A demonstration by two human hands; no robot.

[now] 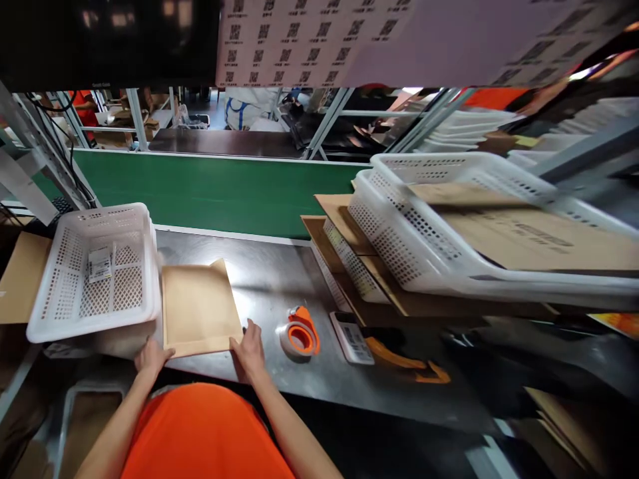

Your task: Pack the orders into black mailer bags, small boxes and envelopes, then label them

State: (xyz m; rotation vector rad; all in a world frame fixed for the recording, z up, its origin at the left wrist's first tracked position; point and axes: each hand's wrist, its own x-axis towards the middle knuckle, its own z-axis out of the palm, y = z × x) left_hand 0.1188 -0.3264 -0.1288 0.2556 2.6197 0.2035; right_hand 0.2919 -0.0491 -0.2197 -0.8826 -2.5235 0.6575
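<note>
A flat brown kraft mailer point(202, 309) lies on the metal worktop in front of me. At its near left corner my left hand point(151, 357) is closed, the thumb pressing on the edge. My right hand point(249, 347) pinches the near right corner, fingers curled; a small dark item shows by its fingertips, too small to name. Right of that hand sits an orange tape dispenser point(309, 329) with a roll of clear tape. Beyond it lies a white handheld device or phone point(351, 338) with a label on its face.
At left stands a white perforated basket point(144, 266) with a labelled clear packet point(100, 264) inside. Stacked white baskets point(399, 259) with cardboard point(519, 233) overhang the worktop point(269, 279) at right. A green conveyor belt point(224, 193) runs behind, and a code sheet point(299, 40) hangs above.
</note>
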